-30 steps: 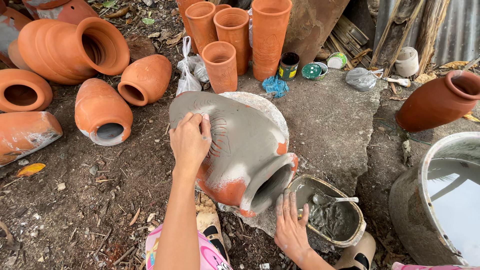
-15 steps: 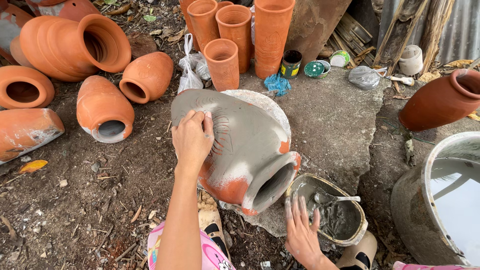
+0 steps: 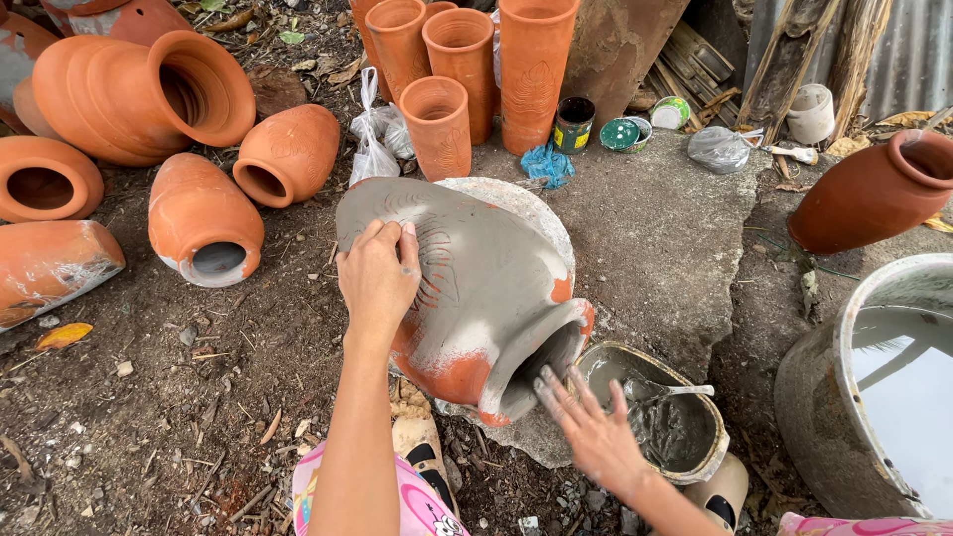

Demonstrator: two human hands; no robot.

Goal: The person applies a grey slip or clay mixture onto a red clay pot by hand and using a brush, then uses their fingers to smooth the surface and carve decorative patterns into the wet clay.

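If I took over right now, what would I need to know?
Left hand: flat on the big clay pot, steadying it as it lies on its side on the stone slab.
Right hand: open, fingers spread, at the pot's mouth, beside the bowl of grey slurry.
Done: most of the pot is coated grey.
Left: orange patches near the neck and underside are bare.

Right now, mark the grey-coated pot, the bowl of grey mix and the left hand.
grey-coated pot [image 3: 486, 268], head view, on its smeared upper side.
bowl of grey mix [image 3: 635, 357], head view, on its near rim.
left hand [image 3: 377, 278], head view, on its back.
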